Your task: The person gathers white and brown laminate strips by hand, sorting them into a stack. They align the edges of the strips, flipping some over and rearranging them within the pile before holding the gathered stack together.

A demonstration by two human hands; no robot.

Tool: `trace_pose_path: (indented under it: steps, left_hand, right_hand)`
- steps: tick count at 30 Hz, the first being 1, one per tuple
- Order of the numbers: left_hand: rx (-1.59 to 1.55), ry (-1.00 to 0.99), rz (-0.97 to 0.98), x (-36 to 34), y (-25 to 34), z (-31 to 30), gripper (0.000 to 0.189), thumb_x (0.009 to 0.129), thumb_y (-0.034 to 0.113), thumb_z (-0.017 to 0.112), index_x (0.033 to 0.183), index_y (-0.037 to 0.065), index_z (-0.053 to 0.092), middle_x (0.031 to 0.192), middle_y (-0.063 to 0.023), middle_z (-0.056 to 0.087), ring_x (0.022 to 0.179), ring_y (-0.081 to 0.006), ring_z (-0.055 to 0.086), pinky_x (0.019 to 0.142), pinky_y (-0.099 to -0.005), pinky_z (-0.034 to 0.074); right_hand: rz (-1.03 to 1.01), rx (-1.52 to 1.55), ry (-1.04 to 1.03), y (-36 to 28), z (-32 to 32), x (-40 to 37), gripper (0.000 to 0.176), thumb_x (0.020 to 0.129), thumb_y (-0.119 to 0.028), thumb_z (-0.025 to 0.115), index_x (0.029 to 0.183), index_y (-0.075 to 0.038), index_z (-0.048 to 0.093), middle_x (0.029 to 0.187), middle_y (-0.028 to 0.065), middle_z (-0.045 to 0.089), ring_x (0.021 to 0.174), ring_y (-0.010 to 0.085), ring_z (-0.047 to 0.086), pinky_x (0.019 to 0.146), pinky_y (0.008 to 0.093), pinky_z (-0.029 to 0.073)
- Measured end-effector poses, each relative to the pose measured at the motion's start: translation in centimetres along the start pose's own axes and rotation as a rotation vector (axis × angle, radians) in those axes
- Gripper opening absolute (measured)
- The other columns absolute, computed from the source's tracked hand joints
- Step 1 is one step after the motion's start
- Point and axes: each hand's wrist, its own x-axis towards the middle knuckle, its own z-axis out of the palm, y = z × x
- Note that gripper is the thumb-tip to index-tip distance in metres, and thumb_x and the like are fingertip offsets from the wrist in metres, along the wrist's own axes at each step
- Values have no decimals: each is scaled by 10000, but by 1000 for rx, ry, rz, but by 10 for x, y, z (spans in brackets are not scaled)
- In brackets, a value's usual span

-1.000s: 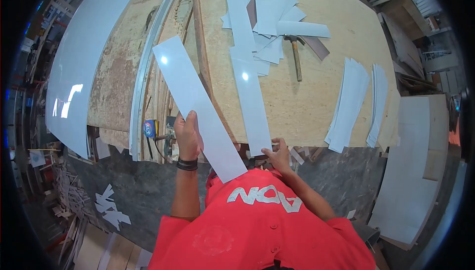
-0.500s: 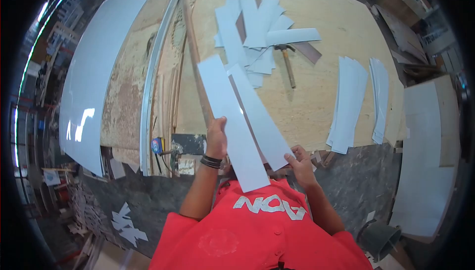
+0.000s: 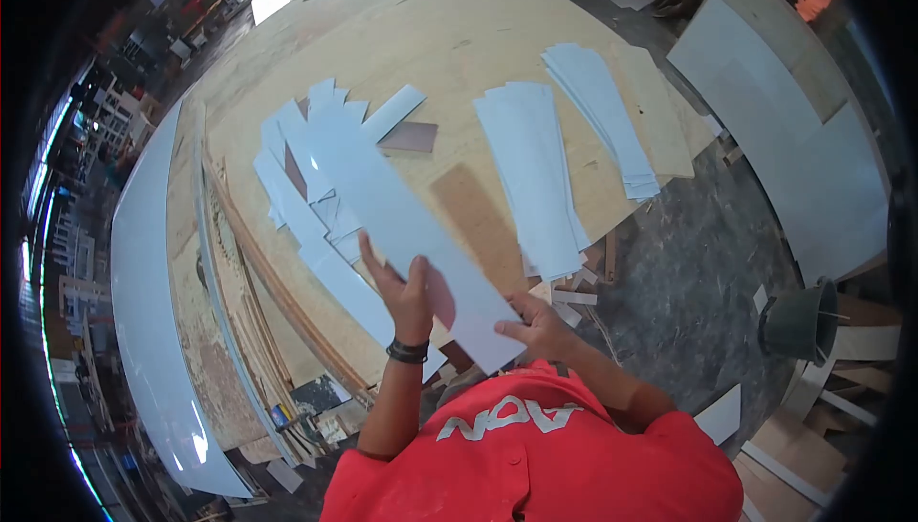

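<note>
A long white strip (image 3: 406,206) slants up and left from my body over the table. My right hand (image 3: 540,328) pinches its near right edge, thumb on top. Beside the strip's left edge is my left hand (image 3: 406,297), fingers stretched and thumb apart, its reddish reflection showing on the glossy face. Another white strip (image 3: 349,288) lies beyond my left hand, reaching past the table's near edge. Farther left spreads a loose pile of white strips (image 3: 287,178), partly covered by the strip in my right hand. A brown piece (image 3: 413,137) sticks out from the pile.
Two fanned stacks of white strips, one nearer (image 3: 531,178) and one farther right (image 3: 602,120), lie on the plywood table (image 3: 411,44). Long wooden strips (image 3: 277,283) run along the left. A dark bucket (image 3: 801,321) and offcuts stand on the floor at right.
My view has turned right. The strip from my left hand now lies at the table's near edge, and that hand has opened. My right hand still holds its strip. The hammer is out of sight.
</note>
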Motion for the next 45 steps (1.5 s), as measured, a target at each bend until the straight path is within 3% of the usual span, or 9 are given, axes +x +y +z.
trace_pose_path:
  steps: [7,9,12,15,25,31,33,36,45]
  left_hand:
    - [-88,-400,-79,72,-54,136,612,879,-6,583,1440,-2,338,1137,-90,603,965,-150,580,804,-287,491]
    - [102,-521,-346,74,-94,152,704,850,119,665,1448,-45,332,1273,-228,562,1134,-308,582,950,-410,480]
    - [814,-470,-167,57,-185,150,754,812,254,715,1421,-44,386,1218,-292,571,1141,-395,571,940,-468,483]
    - [812,-533,-333,31,-189,149,773,785,318,715,1393,-59,421,1192,-326,543,1126,-468,545,948,-516,466]
    - [842,-445,-276,-28,-198,173,628,803,253,629,1321,-70,481,1231,-318,466,1145,-497,455,1024,-542,364]
    - [737,-488,-471,-5,-218,165,543,809,218,596,1265,-71,533,1210,-342,527,1137,-488,504,1010,-511,401]
    - [616,-453,-415,-5,-234,159,404,809,173,558,1129,-67,619,943,-189,668,860,-286,625,769,-376,506]
    - [364,-347,-497,-8,-243,159,339,809,151,561,1069,-52,642,908,-129,667,776,-201,607,705,-322,494]
    - [329,-399,-603,0,-223,154,288,826,153,558,1019,-48,632,914,-127,654,807,-209,605,711,-350,488]
  right_hand:
    - [-142,-14,342,-39,-81,21,358,892,-104,696,1214,10,591,988,94,699,926,171,665,816,305,525]
    - [0,-404,408,-11,-124,34,404,868,-200,724,1200,0,607,948,117,696,899,233,672,808,340,527]
    - [97,-990,516,17,-169,46,563,793,-446,761,1150,-25,647,952,192,666,926,380,651,823,445,514]
    - [-19,-1122,876,23,-193,63,610,784,-472,753,1143,6,631,1131,241,593,1102,400,582,902,478,491]
    - [284,-1194,843,43,-153,93,681,803,-485,733,1199,46,574,1235,218,506,1223,395,473,968,590,405]
    - [398,-880,833,42,-169,116,783,768,-434,769,1295,91,524,1268,294,587,1214,407,557,1024,434,443]
    - [389,-740,854,34,-166,118,769,757,-418,784,1272,99,541,1272,293,586,1214,394,562,1017,430,448]
    - [354,-667,890,30,-163,122,734,733,-399,814,1216,104,584,1243,284,608,1172,366,599,980,414,471]
    - [340,-670,713,33,-174,136,591,698,-361,853,1070,57,661,1019,212,707,957,295,690,824,393,524]
